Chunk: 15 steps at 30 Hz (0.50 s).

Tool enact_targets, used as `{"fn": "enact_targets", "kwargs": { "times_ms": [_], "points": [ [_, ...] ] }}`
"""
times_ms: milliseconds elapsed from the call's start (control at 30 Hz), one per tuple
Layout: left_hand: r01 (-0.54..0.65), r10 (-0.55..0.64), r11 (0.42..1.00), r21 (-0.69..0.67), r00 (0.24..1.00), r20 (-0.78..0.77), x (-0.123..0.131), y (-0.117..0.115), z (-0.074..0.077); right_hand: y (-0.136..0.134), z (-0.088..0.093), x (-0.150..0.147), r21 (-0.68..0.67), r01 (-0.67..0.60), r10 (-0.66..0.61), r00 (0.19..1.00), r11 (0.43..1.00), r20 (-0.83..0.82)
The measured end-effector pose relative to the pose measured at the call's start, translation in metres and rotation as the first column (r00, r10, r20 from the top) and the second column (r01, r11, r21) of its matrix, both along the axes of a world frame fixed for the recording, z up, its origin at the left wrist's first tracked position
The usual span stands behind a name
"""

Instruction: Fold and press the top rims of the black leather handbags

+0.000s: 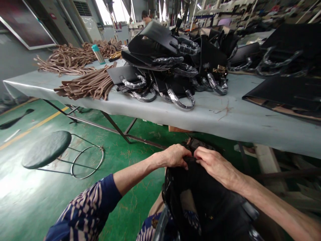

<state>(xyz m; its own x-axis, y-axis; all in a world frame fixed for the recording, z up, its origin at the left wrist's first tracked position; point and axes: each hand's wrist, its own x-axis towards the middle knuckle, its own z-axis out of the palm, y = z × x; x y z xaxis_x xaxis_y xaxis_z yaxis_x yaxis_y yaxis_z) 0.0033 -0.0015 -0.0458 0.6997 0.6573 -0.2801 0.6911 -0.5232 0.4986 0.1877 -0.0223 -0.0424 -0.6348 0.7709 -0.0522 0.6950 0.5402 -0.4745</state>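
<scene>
A large black bag (213,197) rests on my lap below the table edge, its dark inside partly in view. My left hand (177,155) pinches the bag's far upper edge with thumb and fingers. Close beside it, my right hand (213,164) grips the same edge, its fingertips nearly meeting the left ones. Whatever lies under the fingertips is too small to make out. Wrapped parts of the bag, in clear plastic, show at its lower left and right sides.
On the grey table (95,108) lie a pile of black bags (150,43) with plastic-wrapped handles, bundles of brown strips (87,83) and a teal-topped bottle (98,54). A round stool (47,149) stands on the green floor at left. A person (145,16) is in the background.
</scene>
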Motion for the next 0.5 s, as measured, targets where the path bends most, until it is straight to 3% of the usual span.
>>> {"fn": "enact_targets", "kwargs": {
  "times_ms": [100, 300, 500],
  "points": [
    [0.034, -0.033, 0.999, 0.041, 0.999, -0.015, -0.001, -0.001, 0.001, 0.002, 0.0, -0.001, -0.03, 0.006, -0.006, 1.0, 1.0, -0.018],
    [0.14, -0.107, 0.957, 0.254, 0.984, -0.14, 0.007, -0.005, 0.007, 0.002, -0.001, -0.004, -0.026, 0.031, -0.031, 1.0, 0.999, 0.001],
    [0.143, -0.104, 0.943, 0.299, 0.984, -0.142, 0.01, -0.004, 0.004, 0.0, -0.002, -0.003, 0.037, 0.015, -0.016, 1.0, 0.999, 0.022]
  ]
}}
